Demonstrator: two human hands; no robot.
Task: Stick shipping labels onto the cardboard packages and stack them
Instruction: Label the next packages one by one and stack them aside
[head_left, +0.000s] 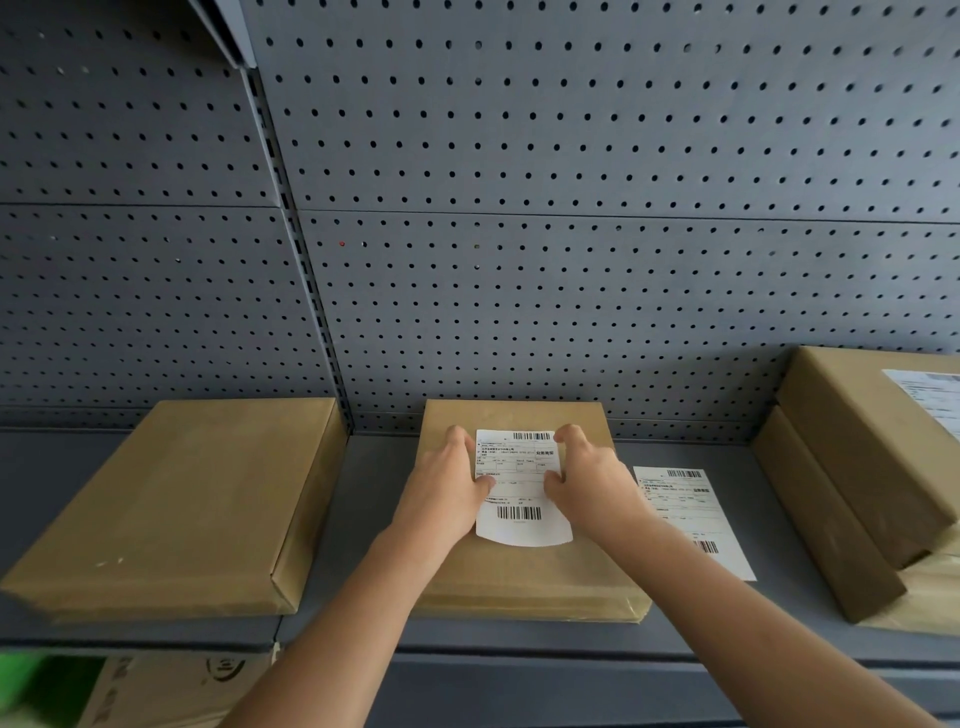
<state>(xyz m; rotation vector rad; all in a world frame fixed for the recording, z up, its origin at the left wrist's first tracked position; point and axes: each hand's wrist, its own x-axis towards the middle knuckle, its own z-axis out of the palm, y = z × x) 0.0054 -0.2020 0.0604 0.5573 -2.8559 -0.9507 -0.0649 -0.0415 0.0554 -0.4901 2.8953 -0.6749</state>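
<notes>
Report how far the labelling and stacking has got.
Done: the right stack's top box carries a shipping label. In hand: left hand and right hand hold a second label on the middle box, its near edge curled up. Left: the left box is bare; a spare label lies on the shelf.

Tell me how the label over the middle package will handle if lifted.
Probably floppy: the shipping label curls at its lower edge above the cardboard package. Likely very light: the left hand and right hand pinch only its sides.

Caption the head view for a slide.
The left hand and right hand hold a shipping label on the middle cardboard package; spare label lies on the shelf beside it.
</notes>
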